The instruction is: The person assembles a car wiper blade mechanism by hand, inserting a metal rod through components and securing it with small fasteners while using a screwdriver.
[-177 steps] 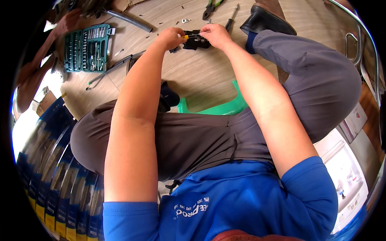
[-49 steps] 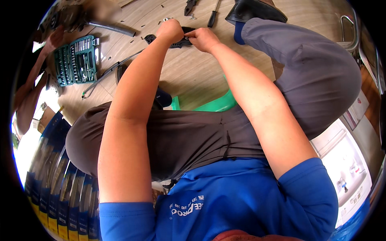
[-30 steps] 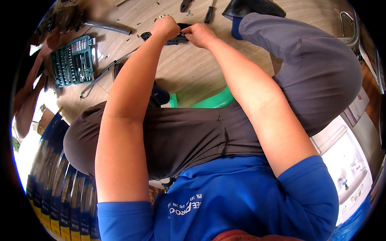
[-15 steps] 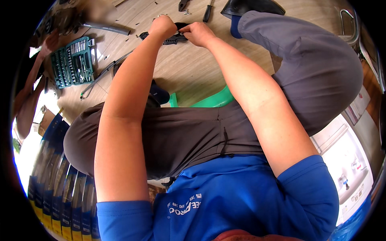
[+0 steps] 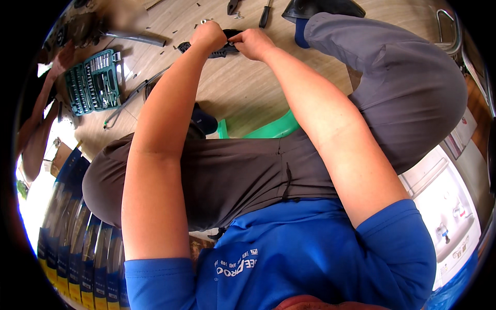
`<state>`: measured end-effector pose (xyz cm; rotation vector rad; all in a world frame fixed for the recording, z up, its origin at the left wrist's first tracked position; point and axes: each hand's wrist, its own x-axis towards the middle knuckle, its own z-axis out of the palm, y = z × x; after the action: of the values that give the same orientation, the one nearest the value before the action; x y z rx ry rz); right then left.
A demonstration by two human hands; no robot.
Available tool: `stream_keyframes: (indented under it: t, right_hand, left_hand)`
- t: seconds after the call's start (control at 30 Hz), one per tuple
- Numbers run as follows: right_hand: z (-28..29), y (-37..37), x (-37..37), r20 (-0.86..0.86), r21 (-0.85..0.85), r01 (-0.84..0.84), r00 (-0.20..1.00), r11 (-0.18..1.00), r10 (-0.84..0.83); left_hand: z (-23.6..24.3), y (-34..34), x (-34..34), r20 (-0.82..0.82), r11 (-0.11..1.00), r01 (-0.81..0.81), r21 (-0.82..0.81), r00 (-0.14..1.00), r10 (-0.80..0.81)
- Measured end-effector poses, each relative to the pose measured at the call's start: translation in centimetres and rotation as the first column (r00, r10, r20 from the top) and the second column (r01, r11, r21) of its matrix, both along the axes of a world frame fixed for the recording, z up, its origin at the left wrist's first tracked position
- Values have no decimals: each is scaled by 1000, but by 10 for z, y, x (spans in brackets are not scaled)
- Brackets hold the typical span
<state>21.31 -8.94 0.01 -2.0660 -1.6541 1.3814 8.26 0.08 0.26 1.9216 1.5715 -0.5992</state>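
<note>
Both my arms reach far forward over the floor. My left hand [image 5: 207, 38] is closed in a fist, and the silver end of a metal tool [image 5: 204, 21] shows just past its knuckles. The rest of that tool is hidden by the fist. Just to its right, my right hand [image 5: 252, 43] has its thumb and fingers pinched together at a small shiny fitting; what they grip is hard to make out. Between and under the hands lies a black slotted part [image 5: 219, 53] on the floor, mostly covered by them.
A green socket set case [image 5: 93, 82] lies spread at the left, near another person's arm [image 5: 46, 98]. Pliers [image 5: 232, 6] and a screwdriver [image 5: 265, 14] lie beyond my hands. A green plastic piece [image 5: 274, 126] sits by my legs. Long packaged strips [image 5: 85, 248] stand lower left.
The silver tool end shows a little more past my left fist. My right hand stays almost in place, and the whole view has shifted slightly.
</note>
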Motion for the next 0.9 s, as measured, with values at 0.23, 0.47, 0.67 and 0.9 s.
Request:
stream_keyframes:
  t: [0.23,0.47,0.67,0.9]
  right_hand:
    - [2,-5,-1,31,37,-6,1000,999,5]
    - [-1,-7,-2,110,80,-58,993,995,49]
    - [0,-2,2,140,-2,-109,984,994,108]
    - [4,-1,1,117,2,-105,988,995,104]
  left_hand:
    - [10,0,2,-25,997,22,-81,999,-24]
    - [15,1,4,11,996,81,-43,997,-81]
    - [11,-2,1,96,955,291,62,950,-296]
    - [3,-1,-10,72,914,393,99,914,-400]
